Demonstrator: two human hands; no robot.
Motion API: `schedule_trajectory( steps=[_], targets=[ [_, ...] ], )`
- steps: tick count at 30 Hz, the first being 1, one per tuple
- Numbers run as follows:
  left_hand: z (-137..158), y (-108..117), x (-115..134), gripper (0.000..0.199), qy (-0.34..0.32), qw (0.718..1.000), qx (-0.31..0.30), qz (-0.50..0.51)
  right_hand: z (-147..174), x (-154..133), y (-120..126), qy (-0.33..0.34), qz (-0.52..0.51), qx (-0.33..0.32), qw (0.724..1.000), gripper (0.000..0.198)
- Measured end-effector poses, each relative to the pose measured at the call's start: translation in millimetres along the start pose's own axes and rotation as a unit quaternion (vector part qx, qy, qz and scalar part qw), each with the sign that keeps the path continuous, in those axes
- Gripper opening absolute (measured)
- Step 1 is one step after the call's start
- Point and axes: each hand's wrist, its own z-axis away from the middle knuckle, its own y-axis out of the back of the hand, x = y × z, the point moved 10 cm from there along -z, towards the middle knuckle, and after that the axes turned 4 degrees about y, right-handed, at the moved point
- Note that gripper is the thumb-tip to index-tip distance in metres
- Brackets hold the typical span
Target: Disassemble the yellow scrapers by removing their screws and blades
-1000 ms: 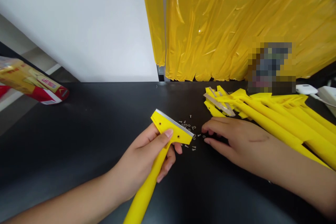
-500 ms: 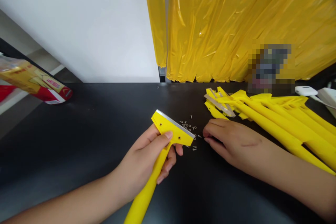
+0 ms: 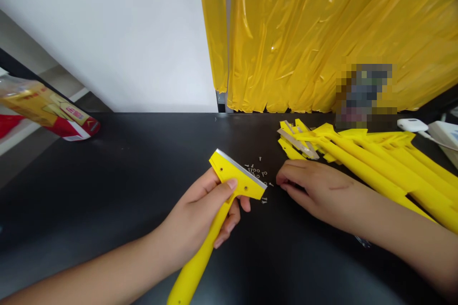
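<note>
A yellow scraper (image 3: 238, 182) with a thin metal blade along its head is gripped in my left hand (image 3: 211, 205). My thumb presses on the scraper head between its two holes, and the handle runs down toward me. Just right of the blade, my right hand (image 3: 300, 183) hovers low over the black table with thumb and fingertips brought together. Whatever it pinches, if anything, is hidden. Several small screws and nuts (image 3: 255, 171) lie loose between the scraper and my right hand.
Several yellow scrapers (image 3: 372, 152) lie piled at the right, with yellow head plates and blades (image 3: 295, 140) beside them. White devices (image 3: 413, 125) sit at the far right. A red and yellow package (image 3: 67, 114) rests at the left. Yellow sheeting (image 3: 286, 33) hangs behind the table (image 3: 143, 171).
My right hand has barely shifted, staying near the screws. The scraper in my left hand has turned very slightly. A small shiny object now shows below my right forearm.
</note>
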Motion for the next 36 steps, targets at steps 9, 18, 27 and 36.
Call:
schedule_trajectory(
  steps=[9, 18, 27, 36],
  targets=[
    [7, -3, 20, 0.026, -0.057, 0.998, -0.014, -0.040, 3, -26, 18, -0.016, -0.217, 0.033, 0.975, 0.016],
    [41, -12, 60, 0.017, -0.283, 0.840, 0.016, -0.463, 3, -45, 7, -0.002, -0.334, 0.047, 0.941, 0.011],
    [71, -74, 42, 0.035, -0.472, 0.398, 0.049, -0.785, 9, -36, -56, -0.219, -0.699, -0.011, 0.681, 0.034],
    [69, -55, 49, 0.060, -0.394, 0.617, 0.052, -0.679, 5, -23, -48, -0.226, -0.628, 0.003, 0.745, 0.039]
  ],
)
